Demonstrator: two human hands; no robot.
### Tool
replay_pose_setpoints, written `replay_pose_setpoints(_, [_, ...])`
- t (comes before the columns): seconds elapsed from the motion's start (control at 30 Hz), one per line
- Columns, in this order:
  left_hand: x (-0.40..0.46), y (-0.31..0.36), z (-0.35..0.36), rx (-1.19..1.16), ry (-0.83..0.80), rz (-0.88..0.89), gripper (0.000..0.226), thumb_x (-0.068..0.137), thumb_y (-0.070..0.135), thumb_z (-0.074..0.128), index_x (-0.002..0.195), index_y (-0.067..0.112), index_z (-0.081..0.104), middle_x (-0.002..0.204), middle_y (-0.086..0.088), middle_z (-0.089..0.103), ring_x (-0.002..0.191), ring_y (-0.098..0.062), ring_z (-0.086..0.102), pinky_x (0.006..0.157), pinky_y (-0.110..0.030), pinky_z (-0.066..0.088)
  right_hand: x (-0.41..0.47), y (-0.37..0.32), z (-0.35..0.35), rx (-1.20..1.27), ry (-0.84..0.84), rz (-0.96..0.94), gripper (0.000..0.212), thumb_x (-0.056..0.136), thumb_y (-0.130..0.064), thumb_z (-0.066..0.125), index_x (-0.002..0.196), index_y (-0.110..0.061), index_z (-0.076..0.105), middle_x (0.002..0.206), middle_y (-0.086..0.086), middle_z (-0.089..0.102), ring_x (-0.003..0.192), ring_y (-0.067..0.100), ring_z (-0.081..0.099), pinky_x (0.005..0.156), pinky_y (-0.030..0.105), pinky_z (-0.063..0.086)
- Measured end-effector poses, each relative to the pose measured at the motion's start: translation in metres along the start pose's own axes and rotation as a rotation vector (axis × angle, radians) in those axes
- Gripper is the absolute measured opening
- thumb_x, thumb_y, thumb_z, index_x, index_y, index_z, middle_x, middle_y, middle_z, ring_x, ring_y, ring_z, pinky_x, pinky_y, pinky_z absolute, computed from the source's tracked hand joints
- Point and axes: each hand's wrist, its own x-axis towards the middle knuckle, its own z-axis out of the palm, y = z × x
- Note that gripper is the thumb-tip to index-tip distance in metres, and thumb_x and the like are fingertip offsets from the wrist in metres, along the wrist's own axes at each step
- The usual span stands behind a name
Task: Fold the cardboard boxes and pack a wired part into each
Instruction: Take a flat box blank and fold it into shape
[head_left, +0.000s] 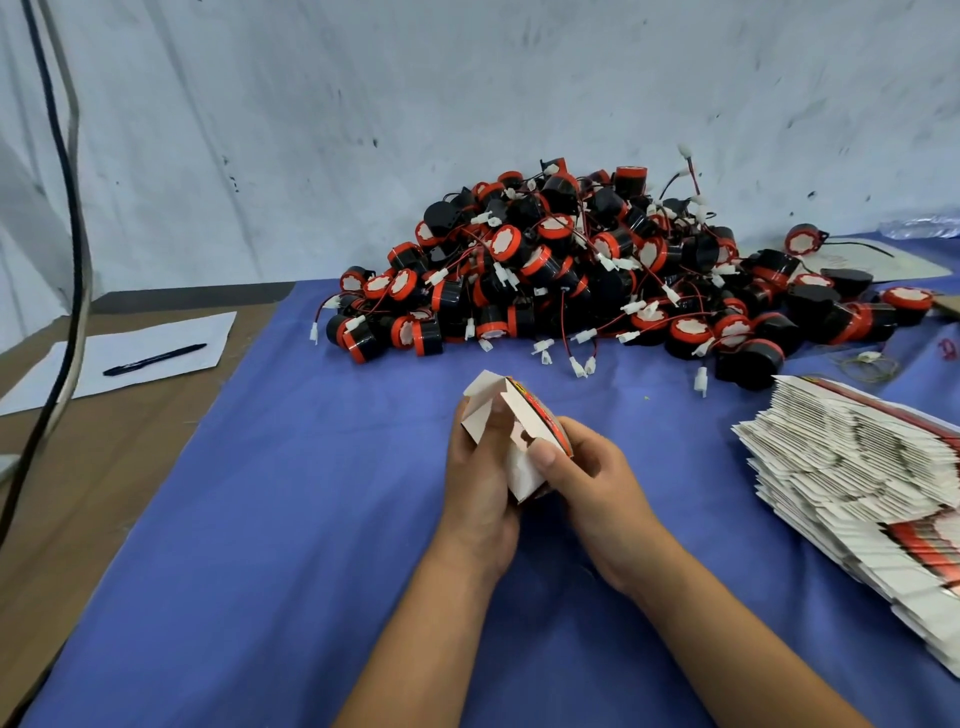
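folding is under way on one box only. a single cardboard box (511, 436) is held above the blue-covered surface (291, 519), near the middle of the view, between both hands. left hand (480, 493) wraps the box from the left, fingers curled round its side, a white flap sticking up past them. right hand (582, 467) grips the right side; thumb lies flat on a white panel, other fingers curl round behind the red printed face. so both sets of fingers are clamped on the same box.

box state: partly erected, flaps open at the top end, not yet tucked. whether the far end is closed, cannot tell. no wired part visible inside.

done so far, as shown: no finished, closed box anywhere in view. judgement: task is at or near its start, or finished boxes lie out of view.

left to do: a thick stack of flat boxes (852, 478) sits fanned at the right edge of the surface, well apart from the hands. a large pile of wired parts (587, 270), black and red bodies with red leads and white plugs, lies at the back against the wall, loose and tangled. leads may snag when one is pulled.

off-task: paper sheet (130, 358) with pen (154, 359) at left.
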Motion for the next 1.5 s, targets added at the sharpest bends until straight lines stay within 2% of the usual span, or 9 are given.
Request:
replay_pose_setpoints(0.17, [0.003,0.002,-0.002,0.056,0.127,0.073,0.022,0.104,0.032,0.059,0.121,0.018,0.064,0.100,-0.006,0.073,0.093,-0.025,0.070,0.076,-0.045,0.060,0.000,0.003,0.004,-0.084,-0.002,-0.036,0.036,0.091,-0.042,0.069,0.120,-0.021,0.069,0.113,0.002,0.074,0.108,0.019,0.070,0.086,0.026,0.054])
replay_pose_setpoints(0.4, [-0.001,-0.003,0.002,0.108,0.075,0.157,0.015,0.105,0.038,0.054,0.107,0.033,0.068,0.112,-0.011,0.068,0.099,-0.023,0.065,0.087,-0.050,0.055,0.002,0.005,0.001,-0.117,0.107,-0.069,0.014,0.093,-0.032,0.064,0.103,-0.027,0.072,0.098,0.001,0.072,0.094,0.015,0.068,0.081,0.031,0.055])
replay_pose_setpoints(0.57, [-0.002,-0.010,0.002,0.338,0.006,0.362,0.021,0.109,0.033,0.048,0.128,0.027,0.055,0.109,0.028,0.065,0.091,0.009,0.061,0.077,-0.013,0.050,0.003,0.005,-0.002,-0.086,0.219,-0.098,0.020,0.094,-0.033,0.062,0.100,-0.015,0.069,0.086,0.008,0.064,0.080,0.020,0.058,0.073,0.038,0.049])
replay_pose_setpoints(0.77, [0.000,-0.010,-0.009,0.838,-0.058,0.860,0.045,0.108,0.008,0.043,0.146,0.028,0.054,0.156,0.003,0.047,0.145,-0.019,0.045,0.111,-0.026,0.042,0.004,0.011,0.003,-0.192,0.297,-0.169,0.022,0.101,-0.035,0.056,0.096,-0.014,0.061,0.078,-0.005,0.058,0.072,0.011,0.053,0.067,0.032,0.046])
replay_pose_setpoints(0.97, [0.000,-0.016,-0.009,1.105,-0.184,0.893,0.049,0.108,0.041,0.042,0.156,0.034,0.044,0.169,0.014,0.022,0.153,-0.014,0.030,0.120,-0.023,0.030,0.004,0.017,-0.006,-0.151,0.326,-0.117,0.030,0.104,-0.049,0.047,0.117,-0.026,0.061,0.109,0.008,0.071,0.103,0.033,0.069,0.089,0.056,0.057])
replay_pose_setpoints(1.13, [-0.001,-0.017,-0.006,0.942,-0.103,0.839,0.039,0.111,0.035,0.039,0.145,0.030,0.058,0.169,0.011,0.021,0.153,-0.019,0.030,0.115,-0.041,0.043,0.003,0.011,0.000,-0.111,0.069,-0.011,0.048,0.105,-0.056,0.041,0.143,-0.030,0.052,0.141,0.000,0.062,0.132,0.017,0.058,0.094,0.019,0.053])
replay_pose_setpoints(1.23, [0.001,-0.012,-0.007,0.867,0.029,0.827,0.037,0.109,0.018,0.040,0.133,0.022,0.068,0.162,0.007,0.034,0.148,-0.018,0.039,0.111,-0.039,0.046,-0.006,0.012,-0.012,-0.184,-0.109,-0.026,0.041,0.112,-0.015,0.035,0.143,0.009,0.045,0.147,0.027,0.051,0.138,0.039,0.049,0.099,0.029,0.048])
replay_pose_setpoints(1.37, [0.000,-0.001,-0.011,0.951,0.025,0.941,0.039,0.105,0.019,0.041,0.132,0.019,0.069,0.153,0.000,0.044,0.139,-0.024,0.047,0.109,-0.029,0.044,-0.003,0.005,0.003,0.177,-0.084,0.096,0.063,0.103,-0.066,0.031,0.143,-0.025,0.058,0.146,0.005,0.059,0.138,0.020,0.053,0.106,0.031,0.049])
replay_pose_setpoints(1.5, [0.001,-0.001,-0.014,1.064,-0.077,1.021,0.038,0.101,0.016,0.044,0.123,0.011,0.074,0.148,-0.004,0.050,0.133,-0.024,0.050,0.107,-0.031,0.043,0.005,-0.006,-0.015,0.176,-0.004,0.086,0.059,0.100,-0.056,0.045,0.139,-0.014,0.061,0.139,0.017,0.063,0.133,0.035,0.055,0.115,0.054,0.042])
